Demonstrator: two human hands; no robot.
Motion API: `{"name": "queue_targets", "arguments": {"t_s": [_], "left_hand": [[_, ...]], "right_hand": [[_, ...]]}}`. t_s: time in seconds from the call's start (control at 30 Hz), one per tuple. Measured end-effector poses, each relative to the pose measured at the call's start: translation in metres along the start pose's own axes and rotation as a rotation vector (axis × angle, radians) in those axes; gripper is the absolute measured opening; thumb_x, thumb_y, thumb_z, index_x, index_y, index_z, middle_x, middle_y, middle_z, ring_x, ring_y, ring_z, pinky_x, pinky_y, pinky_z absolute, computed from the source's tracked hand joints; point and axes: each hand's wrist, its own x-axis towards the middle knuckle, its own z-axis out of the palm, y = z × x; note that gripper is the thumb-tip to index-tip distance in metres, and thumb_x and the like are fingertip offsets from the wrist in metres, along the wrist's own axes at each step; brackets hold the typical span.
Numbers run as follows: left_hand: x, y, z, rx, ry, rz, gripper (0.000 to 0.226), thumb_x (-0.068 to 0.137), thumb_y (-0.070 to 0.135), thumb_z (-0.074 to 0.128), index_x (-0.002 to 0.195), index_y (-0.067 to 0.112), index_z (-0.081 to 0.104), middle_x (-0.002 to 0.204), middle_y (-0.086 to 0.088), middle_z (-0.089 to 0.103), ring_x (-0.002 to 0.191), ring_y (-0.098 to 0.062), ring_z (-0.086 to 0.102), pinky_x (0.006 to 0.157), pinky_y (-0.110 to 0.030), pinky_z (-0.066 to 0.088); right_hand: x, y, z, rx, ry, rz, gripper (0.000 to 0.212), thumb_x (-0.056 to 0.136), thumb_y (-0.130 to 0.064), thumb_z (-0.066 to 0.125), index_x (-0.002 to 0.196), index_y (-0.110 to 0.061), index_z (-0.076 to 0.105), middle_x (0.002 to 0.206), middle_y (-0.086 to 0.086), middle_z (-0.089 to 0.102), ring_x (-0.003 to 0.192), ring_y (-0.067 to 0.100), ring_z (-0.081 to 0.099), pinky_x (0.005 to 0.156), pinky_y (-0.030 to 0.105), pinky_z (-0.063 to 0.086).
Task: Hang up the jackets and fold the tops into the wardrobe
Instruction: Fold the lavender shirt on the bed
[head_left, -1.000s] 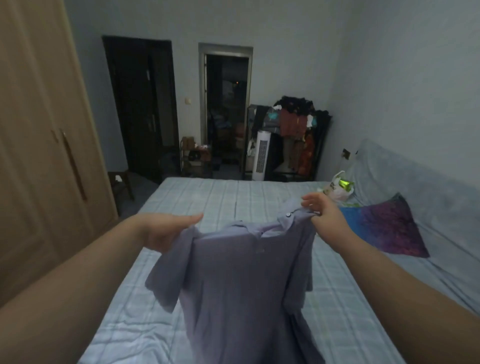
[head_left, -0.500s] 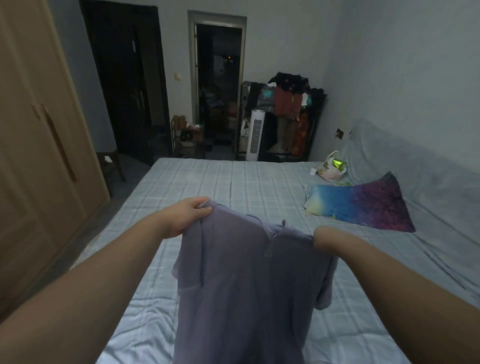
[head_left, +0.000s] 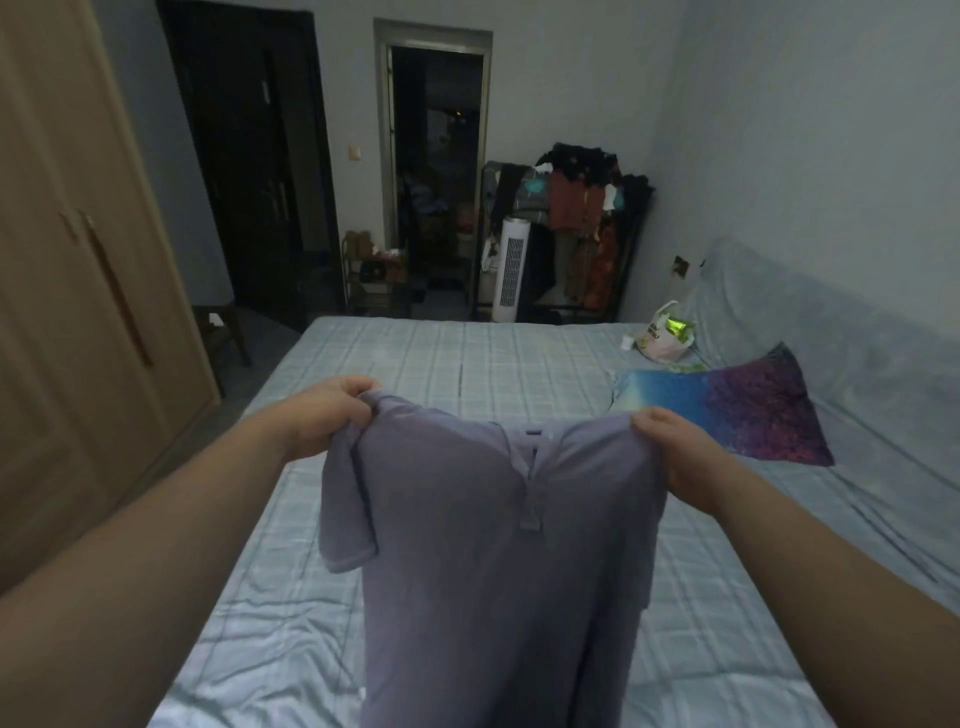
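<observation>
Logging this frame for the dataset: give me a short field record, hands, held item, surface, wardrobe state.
left hand: gripping shirt's left shoulder
right hand: gripping shirt's right shoulder
shirt: lilac, short-sleeved, button placket, held up, hanging over bed
bed: checked sheet, pillow and bag on right side
wardrobe: left of bed, doors closed

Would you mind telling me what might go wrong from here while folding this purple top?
The left sleeve is twisted beside the left hand, so it may get creased into the fold. The purple top hangs from pinches by both hands, the right hand included; it might slip. The wardrobe doors look closed, needing a free hand.
</observation>
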Motion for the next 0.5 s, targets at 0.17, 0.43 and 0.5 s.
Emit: {"name": "queue_targets", "arguments": {"t_s": [0.17,0.43,0.5], "left_hand": [[0.009,0.018,-0.014,-0.199,-0.089,-0.009,0.038,0.063,0.002,0.067,0.098,0.008,0.053,0.095,-0.017,0.058,0.085,-0.029,0.061,0.071,-0.040,0.049],[0.038,0.033,0.023,0.554,0.278,0.233,0.009,0.092,0.022,0.065,0.092,0.031,0.062,0.096,0.002,0.067,0.087,-0.023,0.065,0.078,-0.043,0.055],[0.041,0.038,0.019,0.656,0.262,0.233,0.018,0.095,0.022,0.062,0.106,0.037,0.065,0.109,0.007,0.064,0.099,-0.014,0.061,0.086,-0.036,0.050]], "right_hand": [[0.003,-0.037,-0.015,-0.247,0.033,-0.357,0.025,0.084,0.010,0.064,0.090,-0.012,0.054,0.083,0.004,0.057,0.078,0.013,0.056,0.073,0.027,0.045],[0.033,-0.039,-0.072,-1.221,0.177,-0.093,0.015,0.078,-0.018,0.062,0.073,-0.031,0.056,0.078,-0.003,0.063,0.086,0.021,0.063,0.067,0.030,0.041],[0.036,-0.043,-0.088,-1.225,0.182,-0.067,0.012,0.073,-0.026,0.064,0.066,-0.021,0.055,0.070,0.000,0.061,0.080,0.025,0.063,0.063,0.033,0.041]]}}
